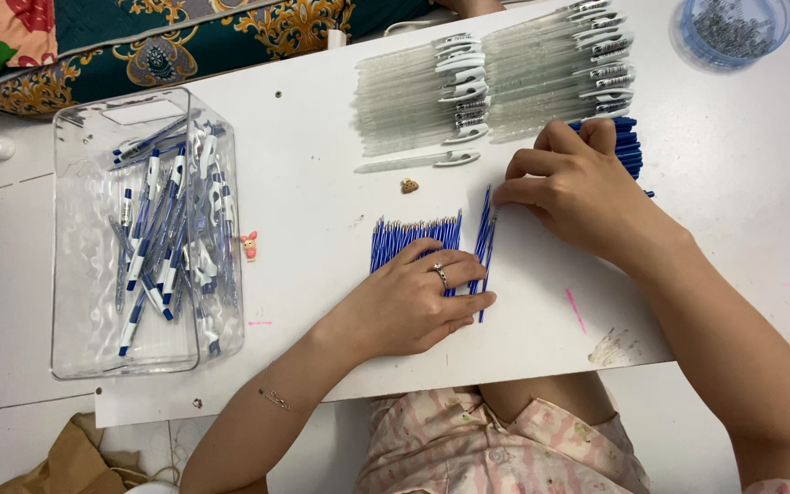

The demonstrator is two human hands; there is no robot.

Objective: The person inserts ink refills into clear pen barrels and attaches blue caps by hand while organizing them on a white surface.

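Far left, a clear plastic bin [84, 302] sits on the white table [313, 146], full of assembled blue-and-white pens [162, 229] lying loose and crossed, seemingly dropped in rather than stacked. Just right of the bin is a small pink figurine [249, 245], and further right a small brown charm [409, 186].

At centre, a row of blue ink refills [409, 236] lies side by side, tips pointing away, lined up so single ones are easy to pick. The left hand [409, 306] lies flat on the near ends of that row, fingers spread and half curled, a ring on one finger, pinning the refills so they do not roll. It grips nothing.

Just right of the row, a few refills [485, 240] are split off and angled. The right hand [578, 187] has its fingertips pinched narrow at their far ends, holding them. The refills are thin, straight and deep blue with pale tips.

Further back, clear pen barrels [413, 101] with white clips are laid out in neat overlapping rows. A stack of blue parts [628, 146] shows behind the right hand. At the far right corner is a blue tub [733, 32] of small metal bits, probably springs.
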